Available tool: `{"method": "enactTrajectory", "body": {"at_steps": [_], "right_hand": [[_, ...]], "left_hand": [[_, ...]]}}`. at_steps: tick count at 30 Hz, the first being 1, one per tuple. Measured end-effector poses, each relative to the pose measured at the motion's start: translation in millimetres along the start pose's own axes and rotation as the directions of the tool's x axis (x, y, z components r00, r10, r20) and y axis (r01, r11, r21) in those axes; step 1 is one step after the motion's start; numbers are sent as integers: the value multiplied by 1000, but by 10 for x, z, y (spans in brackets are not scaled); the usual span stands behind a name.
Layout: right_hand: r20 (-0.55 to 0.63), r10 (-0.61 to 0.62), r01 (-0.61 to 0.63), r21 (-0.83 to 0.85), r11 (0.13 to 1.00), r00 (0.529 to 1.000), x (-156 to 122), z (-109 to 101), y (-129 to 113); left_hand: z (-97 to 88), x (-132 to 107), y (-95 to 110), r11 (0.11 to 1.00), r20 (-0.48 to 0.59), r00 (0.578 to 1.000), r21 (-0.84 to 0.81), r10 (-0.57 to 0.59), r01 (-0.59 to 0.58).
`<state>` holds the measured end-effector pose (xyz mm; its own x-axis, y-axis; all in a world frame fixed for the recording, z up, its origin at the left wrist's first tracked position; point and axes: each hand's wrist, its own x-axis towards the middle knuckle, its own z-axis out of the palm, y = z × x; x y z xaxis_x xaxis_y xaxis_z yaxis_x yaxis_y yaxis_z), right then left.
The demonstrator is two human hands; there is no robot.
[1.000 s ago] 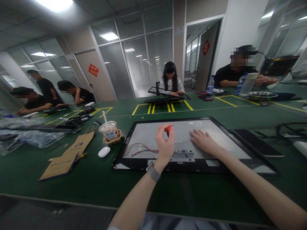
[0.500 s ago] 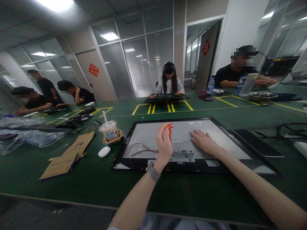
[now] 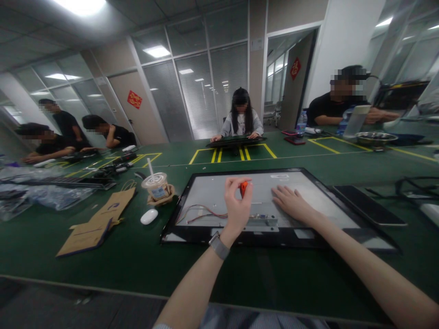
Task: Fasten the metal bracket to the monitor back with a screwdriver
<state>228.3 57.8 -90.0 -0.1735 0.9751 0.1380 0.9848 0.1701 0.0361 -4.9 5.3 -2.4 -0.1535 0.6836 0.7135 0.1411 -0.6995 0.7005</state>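
A large flat display panel with a black frame lies back side up on the green table before me. My left hand, with a watch on its wrist, is over the panel's middle, fingers closed round the orange handle of a screwdriver. The screwdriver's tip is hidden behind the hand. Close beside that hand, a metal bracket with small connectors sits near the panel's front edge. Thin red and black wires run left from it. Flat on the panel's right half rests my right hand, fingers spread, holding nothing.
Left of the panel are a white mouse, a drink cup with straw and a brown paper bag. A dark flat slab lies right. Across the table, a person handles another panel; other people sit farther off.
My left hand has turned slightly and shifted a little right, showing more of the orange handle. My right hand stays put. The person opposite has lowered their panel slightly.
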Motion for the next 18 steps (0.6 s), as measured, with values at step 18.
{"method": "enactTrajectory", "body": {"at_steps": [18], "right_hand": [[22, -15, 15, -18, 1000, 1000, -28, -83, -37]], "left_hand": [[1, 4, -7, 999, 74, 996, 1, -43, 43]]}}
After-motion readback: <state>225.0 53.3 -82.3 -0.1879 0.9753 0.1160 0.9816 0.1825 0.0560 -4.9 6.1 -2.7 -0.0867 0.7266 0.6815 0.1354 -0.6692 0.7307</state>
